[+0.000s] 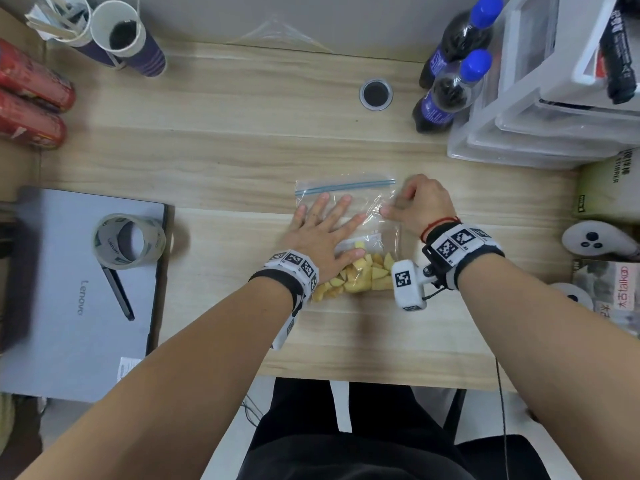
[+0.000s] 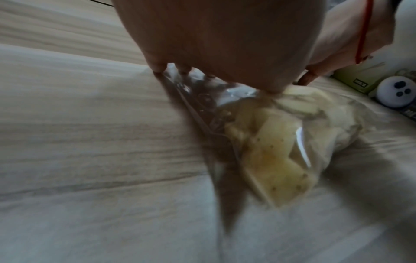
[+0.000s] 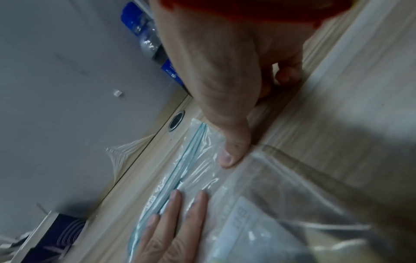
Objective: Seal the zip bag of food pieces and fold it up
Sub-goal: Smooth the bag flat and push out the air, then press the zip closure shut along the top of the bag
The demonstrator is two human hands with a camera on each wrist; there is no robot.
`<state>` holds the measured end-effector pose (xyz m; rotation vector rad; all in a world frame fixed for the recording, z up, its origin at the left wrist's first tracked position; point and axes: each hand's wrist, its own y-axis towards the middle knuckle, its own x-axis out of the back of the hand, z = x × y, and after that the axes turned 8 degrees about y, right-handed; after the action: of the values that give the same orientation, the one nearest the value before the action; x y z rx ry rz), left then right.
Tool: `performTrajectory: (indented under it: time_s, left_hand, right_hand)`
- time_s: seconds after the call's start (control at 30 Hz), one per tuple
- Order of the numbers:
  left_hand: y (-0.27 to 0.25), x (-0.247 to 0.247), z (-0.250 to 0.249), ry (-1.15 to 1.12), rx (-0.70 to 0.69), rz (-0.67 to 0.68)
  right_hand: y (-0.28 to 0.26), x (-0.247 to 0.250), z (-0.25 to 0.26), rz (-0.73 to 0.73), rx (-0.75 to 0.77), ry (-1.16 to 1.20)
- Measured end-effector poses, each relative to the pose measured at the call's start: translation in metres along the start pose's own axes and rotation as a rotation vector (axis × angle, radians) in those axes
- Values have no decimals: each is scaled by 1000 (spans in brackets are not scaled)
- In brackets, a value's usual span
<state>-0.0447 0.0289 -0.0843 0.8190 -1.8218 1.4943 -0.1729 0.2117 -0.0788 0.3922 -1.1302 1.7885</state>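
Note:
A clear zip bag [image 1: 377, 221] lies flat on the wooden desk [image 1: 225, 161], its blue zip strip [image 1: 344, 186] at the far end. Yellow food pieces [image 1: 367, 275] are bunched at the near end. My left hand [image 1: 322, 230] lies flat on the bag's middle, fingers straight and spread. My right hand [image 1: 419, 206] is at the bag's right edge with its thumb [image 3: 234, 153] pressing on the plastic; its other fingers are curled on the desk beside the bag. The left wrist view shows the food pieces [image 2: 276, 160] under the plastic, below the left hand [image 2: 220, 44].
A closed laptop [image 1: 86, 289] with a tape roll [image 1: 128, 240] and a pen [image 1: 117, 292] lies at the left. Two dark bottles [image 1: 446, 95] and plastic drawers [image 1: 540, 109] stand at the back right. Paper cups [image 1: 128, 36] and red cans [image 1: 31, 109] are at the back left. A white controller [image 1: 595, 240] lies at the right.

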Motion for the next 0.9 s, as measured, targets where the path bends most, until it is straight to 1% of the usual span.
performTrajectory:
  time_s: [0.07, 0.13, 0.23, 0.3, 0.33, 0.4, 0.43, 0.53, 0.6, 0.63, 0.67, 0.7, 0.77, 0.8, 0.83, 0.87, 0.9]
  left_hand:
    - [3, 2, -1, -21, 14, 0]
    - [5, 3, -1, -13, 6, 6]
    - [6, 2, 0, 21, -9, 20]
    - [6, 1, 0, 29, -9, 16]
    - [7, 0, 0, 27, -7, 18]
    - [7, 0, -1, 31, -8, 28]
    - [6, 0, -1, 36, -12, 34]
    - [4, 4, 3, 41, -37, 24]
    - [-1, 10, 6, -41, -57, -39]
    - [-3, 13, 9, -139, -35, -98]
    - [-6, 17, 12, -263, 26, -184]
    - [-7, 21, 15, -380, 122, -284]
    - [-4, 31, 25, -526, 364, -453]
    - [-1, 35, 30, -593, 479, -492]
    - [3, 41, 35, -676, 573, -491]
    - [7, 46, 39, -775, 638, -460]
    - [11, 50, 41, -873, 672, -418]
  right_hand:
    - [1, 4, -4, 12, 9, -45]
    - [0, 7, -2, -7, 64, -69]
    - [-2, 3, 13, -45, 300, -48]
    - [-5, -4, 29, 22, 415, -1]
    - [-7, -9, 36, 80, 424, 30]
    - [-8, -19, 45, 153, 383, 60]
    - [-6, -23, 46, 146, 343, 75]
    - [3, -25, 40, 53, 221, 107]
    - [8, -21, 35, 34, 167, 105]
    - [9, -20, 34, 28, 149, 105]
    - [9, -18, 33, 21, 137, 101]
    - [9, -17, 32, 17, 129, 93]
    - [9, -16, 33, 11, 123, 89]
    - [9, -17, 34, 7, 122, 87]
    - [9, -17, 36, 3, 121, 79]
    - [9, -18, 36, -3, 120, 71]
    - [10, -19, 37, -9, 120, 67]
